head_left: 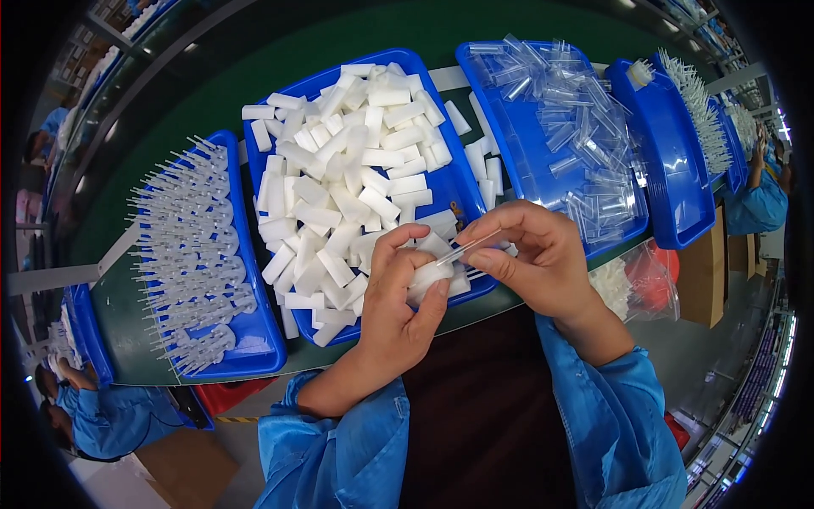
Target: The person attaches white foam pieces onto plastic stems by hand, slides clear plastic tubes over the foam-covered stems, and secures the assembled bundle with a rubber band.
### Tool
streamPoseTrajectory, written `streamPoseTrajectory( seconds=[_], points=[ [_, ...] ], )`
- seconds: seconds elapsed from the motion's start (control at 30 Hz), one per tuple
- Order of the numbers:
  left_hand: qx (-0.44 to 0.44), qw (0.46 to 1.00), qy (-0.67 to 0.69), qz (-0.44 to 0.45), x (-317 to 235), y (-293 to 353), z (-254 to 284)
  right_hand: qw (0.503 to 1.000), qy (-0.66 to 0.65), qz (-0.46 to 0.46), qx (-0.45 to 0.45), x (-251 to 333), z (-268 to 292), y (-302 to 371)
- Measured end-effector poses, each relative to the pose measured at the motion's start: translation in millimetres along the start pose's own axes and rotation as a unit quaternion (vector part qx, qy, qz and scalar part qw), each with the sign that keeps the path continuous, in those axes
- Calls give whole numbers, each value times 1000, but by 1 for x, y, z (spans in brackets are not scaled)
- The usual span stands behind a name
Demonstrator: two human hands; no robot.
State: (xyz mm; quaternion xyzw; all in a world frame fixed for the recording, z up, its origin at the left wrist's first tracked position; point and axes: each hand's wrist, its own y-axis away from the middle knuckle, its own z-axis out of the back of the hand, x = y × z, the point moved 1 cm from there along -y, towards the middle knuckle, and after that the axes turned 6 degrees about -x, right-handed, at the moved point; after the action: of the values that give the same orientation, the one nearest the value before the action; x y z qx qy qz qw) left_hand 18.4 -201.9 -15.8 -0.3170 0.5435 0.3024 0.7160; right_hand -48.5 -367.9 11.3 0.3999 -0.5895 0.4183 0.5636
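My left hand [398, 297] is closed around a white piece [428, 278], mostly covered by its fingers, so its exact kind is unclear. Between the thumb and fingers of my right hand [534, 254] is a thin clear tube [462, 251], slanting down to the left. Its lower end meets or overlaps the white piece; whether it goes inside cannot be told. Both hands are over the near edge of a blue tray [469, 188] heaped with white foam blocks [339, 182]. Right of it, another blue tray [530, 182] carries loose clear plastic tubes [585, 114].
At left, a blue tray [270, 343] bears rows of white parts with thin upright stems [191, 254]. More stemmed parts [695, 110] stand beside a blue tray [678, 191] at right. Foam blocks lie between trays on the green table [220, 102]. Co-workers in blue sleeves sit at both sides.
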Motion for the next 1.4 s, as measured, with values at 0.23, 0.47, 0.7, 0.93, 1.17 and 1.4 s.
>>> streamPoseTrajectory(
  seconds=[0.23,0.47,0.7,0.93,1.17,1.4],
  points=[
    [-11,1000,6,9,-2,0,-3,997,-64,-34,3,-4,-2,-3],
    [2,1000,13,7,-8,-1,-3,970,-228,-82,13,-16,-1,-6],
    [15,1000,24,-6,2,-1,1,998,15,59,-1,-5,-1,-4],
    [22,999,44,10,0,0,1,996,-63,-65,13,0,1,-6],
    [13,999,35,8,-1,-1,0,997,-77,-13,-18,-7,-4,0],
    [0,998,34,-46,6,-1,1,997,-68,20,-34,-10,-8,6]
  ],
)
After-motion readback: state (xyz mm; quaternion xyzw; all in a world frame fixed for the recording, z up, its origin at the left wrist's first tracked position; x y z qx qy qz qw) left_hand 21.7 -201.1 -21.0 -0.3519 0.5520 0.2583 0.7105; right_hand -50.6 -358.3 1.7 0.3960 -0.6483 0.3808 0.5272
